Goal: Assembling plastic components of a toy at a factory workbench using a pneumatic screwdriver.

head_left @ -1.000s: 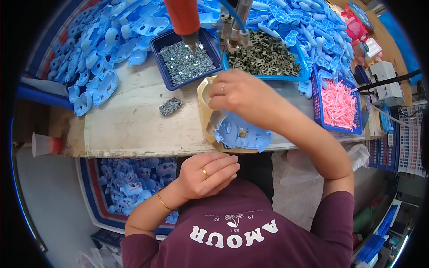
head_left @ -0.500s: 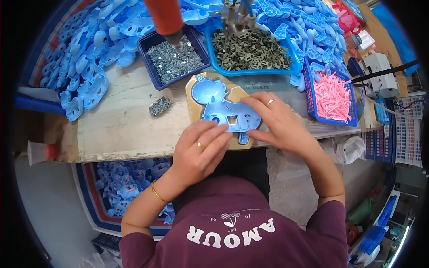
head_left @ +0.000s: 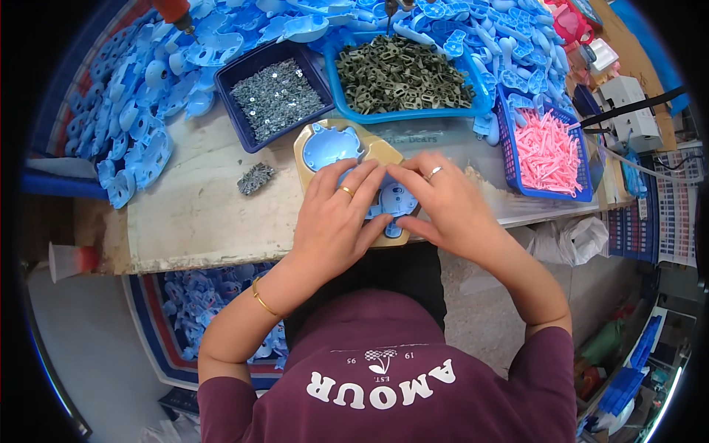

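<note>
A blue plastic toy half-shell (head_left: pixel 331 146), shaped like an animal with a round head, lies in a tan holding block (head_left: pixel 382 152) near the table's front edge. My left hand (head_left: pixel 330 215) reaches over the shell's middle, fingers bent down onto it and thumb by its lower part. My right hand (head_left: pixel 456 204) grips the shell's right side between fingers and thumb. The two index fingers nearly meet over the shell. What lies under the fingertips is hidden.
Behind the block stand a dark tray of small screws (head_left: pixel 277 100) and a blue tray of dark metal clips (head_left: pixel 402 77). A basket of pink parts (head_left: pixel 546 155) is at right. Loose screws (head_left: pixel 255 179) lie left. Blue shells (head_left: pixel 140 111) are heaped behind; an orange-red driver (head_left: pixel 173 11) hangs above.
My left hand has moved up from the shell's lower edge onto its middle. My right hand has shifted slightly left and down. The orange-red driver has swung toward the upper left.
</note>
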Demonstrator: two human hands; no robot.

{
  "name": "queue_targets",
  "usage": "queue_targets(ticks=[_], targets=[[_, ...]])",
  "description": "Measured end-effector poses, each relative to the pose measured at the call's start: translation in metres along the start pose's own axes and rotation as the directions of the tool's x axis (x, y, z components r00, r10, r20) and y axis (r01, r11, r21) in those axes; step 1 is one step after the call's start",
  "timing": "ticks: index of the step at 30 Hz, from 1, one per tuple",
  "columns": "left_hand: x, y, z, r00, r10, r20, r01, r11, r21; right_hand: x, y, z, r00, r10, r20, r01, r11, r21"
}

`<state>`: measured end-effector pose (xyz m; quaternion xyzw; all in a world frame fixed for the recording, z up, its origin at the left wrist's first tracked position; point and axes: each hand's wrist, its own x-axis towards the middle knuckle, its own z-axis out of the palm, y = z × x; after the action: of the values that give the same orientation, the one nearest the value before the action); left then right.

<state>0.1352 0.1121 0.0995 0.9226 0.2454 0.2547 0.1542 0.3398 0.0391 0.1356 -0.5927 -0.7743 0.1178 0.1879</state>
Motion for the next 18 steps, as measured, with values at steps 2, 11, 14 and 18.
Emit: queue_targets(ticks=[2,11,14,18], targets=[[-0.001,0.000,0.000,1.000,0.006,0.003,-0.006,1.000,0.009,-0.001,0.003,0.000,0.999,-0.011,-0.047,0.015,0.996,0.092],[0.003,-0.004,-0.002,0.998,0.017,0.053,-0.019,0.999,0.026,0.004,0.013,-0.003,1.000,0.016,-0.018,-0.015,0.999,0.041],[0.002,-0.006,0.000,0.998,0.013,0.063,-0.014,1.000,0.022,0.026,0.050,-0.016,0.991,0.077,-0.113,-0.063,0.990,0.128],[0.002,-0.002,0.001,0.998,0.030,0.048,-0.030,1.000,0.008,0.073,0.104,-0.020,0.912,0.167,-0.374,-0.178,0.984,0.006]])
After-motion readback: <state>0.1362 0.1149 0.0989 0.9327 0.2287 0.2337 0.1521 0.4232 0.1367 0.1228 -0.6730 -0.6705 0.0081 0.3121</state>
